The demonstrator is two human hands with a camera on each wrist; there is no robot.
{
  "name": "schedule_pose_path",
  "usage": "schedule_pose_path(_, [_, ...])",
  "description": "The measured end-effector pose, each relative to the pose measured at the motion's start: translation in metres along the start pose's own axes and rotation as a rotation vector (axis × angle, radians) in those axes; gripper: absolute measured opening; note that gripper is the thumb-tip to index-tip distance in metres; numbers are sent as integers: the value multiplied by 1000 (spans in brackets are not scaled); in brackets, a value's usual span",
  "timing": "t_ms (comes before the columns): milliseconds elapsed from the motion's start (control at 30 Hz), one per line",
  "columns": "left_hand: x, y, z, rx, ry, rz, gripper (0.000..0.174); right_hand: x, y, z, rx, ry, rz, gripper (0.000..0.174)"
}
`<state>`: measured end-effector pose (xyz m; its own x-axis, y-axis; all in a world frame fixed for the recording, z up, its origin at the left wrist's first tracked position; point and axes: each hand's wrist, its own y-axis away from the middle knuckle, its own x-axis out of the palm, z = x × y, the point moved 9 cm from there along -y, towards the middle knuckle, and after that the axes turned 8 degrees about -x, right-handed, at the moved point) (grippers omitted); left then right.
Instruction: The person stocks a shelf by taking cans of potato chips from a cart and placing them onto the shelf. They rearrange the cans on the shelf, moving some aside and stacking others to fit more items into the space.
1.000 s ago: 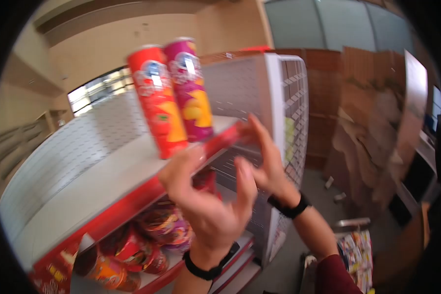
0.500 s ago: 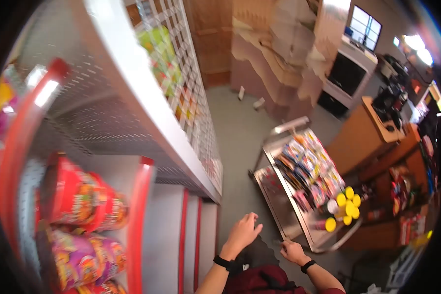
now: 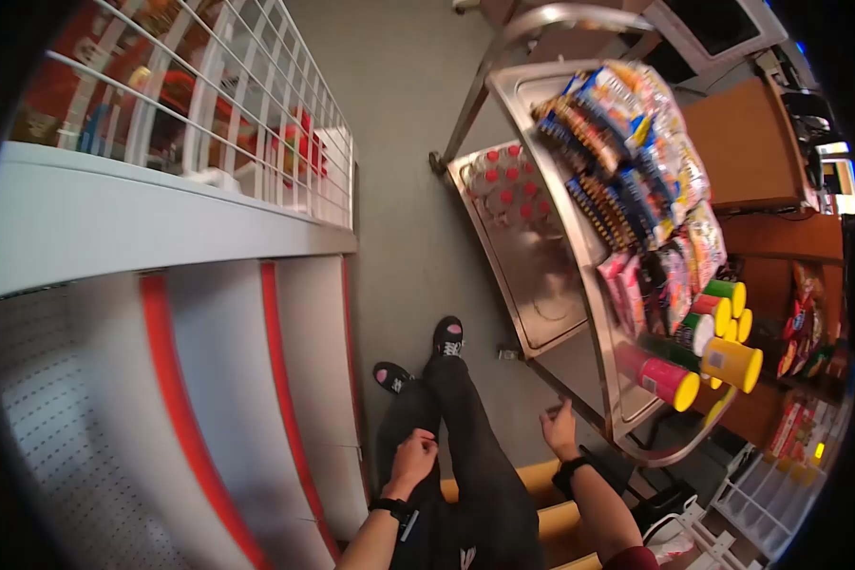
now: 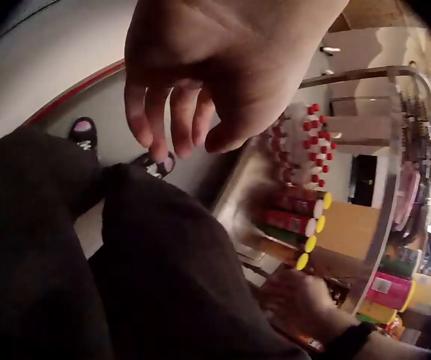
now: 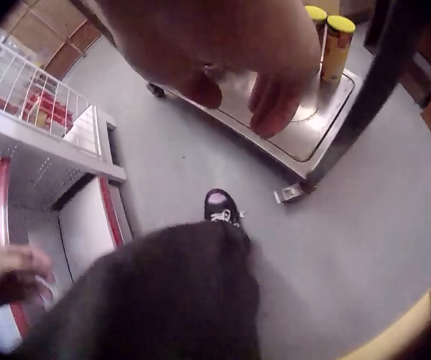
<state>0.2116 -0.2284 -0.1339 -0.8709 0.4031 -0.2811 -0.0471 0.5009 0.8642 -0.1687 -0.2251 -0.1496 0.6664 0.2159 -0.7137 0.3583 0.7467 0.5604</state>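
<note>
Now, in the head view, the trolley [image 3: 532, 275] is seen nearer than before — its canisters [image 3: 731, 364], lower right, presumably more easily reached. Left wrist view: nothing is held by the left hand [image 4: 208, 71], top centre. Right wrist view: nothing by the right hand [image 5: 223, 45], top centre.

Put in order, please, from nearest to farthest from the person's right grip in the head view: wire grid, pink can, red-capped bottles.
From the right grip:
1. Pink can: right of it, on the upper tray.
2. Red-capped bottles: above it in the picture, on the lower tray.
3. Wire grid: far upper left, across the floor.
</note>
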Motion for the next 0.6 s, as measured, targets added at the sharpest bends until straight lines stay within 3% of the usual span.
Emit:
schedule_pose_path(67, [11,-40,33,-39,-6,-42,18,15,-54,1,-43,46,-102,65])
schedule_pose_path(200, [28,-101,83,-133,-43,-37,16,48,-176,-22,58,7,-369,73])
schedule_pose_path(267, [32,-129,94,-159,-51,-52,15,59,-237,-39,-21,369,-528,78])
schedule_pose_path(300, [36,-143,97,-163,-56,-42,15,57,-257,-33,31,323,-547,80])
schedule_pose_path(433, [57,-182,120,-177,121,-14,13,19,-299,3,60,432,-711,81])
schedule_pose_path(533, [76,-194,138,-209,231,14,13,-15,-300,-4,403,458,-730,78])
schedule_pose_path(600, [83,-197,140,-224,242,32,13,-38,-303,-13,411,568,-853,72])
